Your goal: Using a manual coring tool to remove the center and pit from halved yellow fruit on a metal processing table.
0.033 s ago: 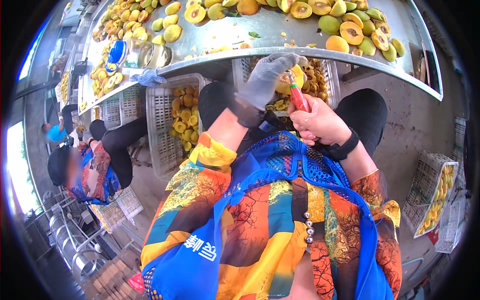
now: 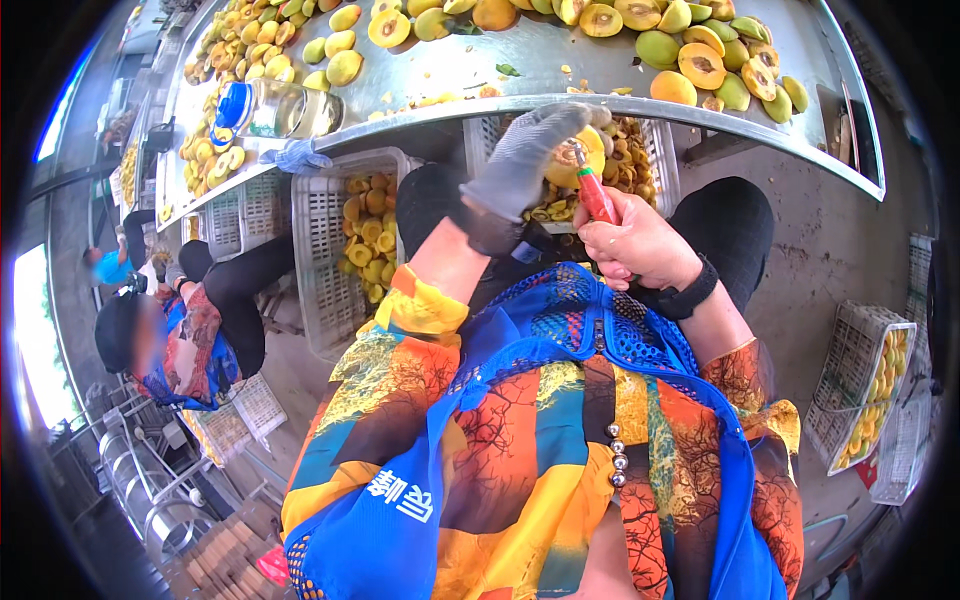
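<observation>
My left hand (image 2: 515, 165), in a grey glove, is closed round a cut yellow peach half (image 2: 592, 150) over the crate below the table edge. My bare right hand (image 2: 640, 240) grips a red-handled pitting tool (image 2: 597, 195) with a green band. The tool's metal tip meets the cut face of the peach half. Under both hands, a white crate (image 2: 660, 160) holds yellow fruit pieces, partly hidden by my hands.
Peach halves (image 2: 702, 65) lie on the metal table (image 2: 560, 75). A blue-capped clear jar (image 2: 285, 108) and blue glove (image 2: 297, 156) are near its edge. Left stands a crate (image 2: 320, 250) of halves; a co-worker (image 2: 195, 340) sits beyond. Another fruit crate (image 2: 845, 380) stands at right.
My gloved left hand has shifted and turned slightly around the peach half. The right hand and the tool are almost in the same place.
</observation>
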Motion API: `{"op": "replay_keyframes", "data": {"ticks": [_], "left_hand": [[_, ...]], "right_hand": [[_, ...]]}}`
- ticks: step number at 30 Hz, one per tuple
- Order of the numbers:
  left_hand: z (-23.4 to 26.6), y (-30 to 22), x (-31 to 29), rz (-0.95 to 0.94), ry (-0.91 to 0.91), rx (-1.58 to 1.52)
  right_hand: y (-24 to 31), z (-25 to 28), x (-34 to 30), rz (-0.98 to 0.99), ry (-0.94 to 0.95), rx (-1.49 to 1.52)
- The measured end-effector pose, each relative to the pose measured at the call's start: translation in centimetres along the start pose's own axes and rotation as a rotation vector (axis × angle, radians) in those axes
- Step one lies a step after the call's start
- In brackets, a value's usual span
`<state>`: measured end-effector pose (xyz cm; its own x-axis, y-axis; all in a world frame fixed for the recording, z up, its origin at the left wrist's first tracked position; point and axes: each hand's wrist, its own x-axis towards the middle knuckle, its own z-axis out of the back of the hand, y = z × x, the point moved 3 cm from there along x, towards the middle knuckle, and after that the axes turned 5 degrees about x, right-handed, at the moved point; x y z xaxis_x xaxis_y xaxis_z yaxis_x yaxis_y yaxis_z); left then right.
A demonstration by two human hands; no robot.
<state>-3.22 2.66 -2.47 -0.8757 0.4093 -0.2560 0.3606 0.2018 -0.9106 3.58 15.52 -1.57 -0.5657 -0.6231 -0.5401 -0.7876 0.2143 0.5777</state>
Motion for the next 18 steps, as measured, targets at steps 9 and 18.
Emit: {"op": "replay_keyframes", "data": {"ticks": [9,18], "left_hand": [[-0.4,-0.5,-0.8,-0.127,-0.343,0.125],[0.3,1.6,-0.6,0.240,-0.156,-0.268]], "right_hand": [[0.6,-1.1,0.4,0.086,0.014,-0.127],[-1.3,-1.9,0.0,0.019,-0.054,-0.140]]}}
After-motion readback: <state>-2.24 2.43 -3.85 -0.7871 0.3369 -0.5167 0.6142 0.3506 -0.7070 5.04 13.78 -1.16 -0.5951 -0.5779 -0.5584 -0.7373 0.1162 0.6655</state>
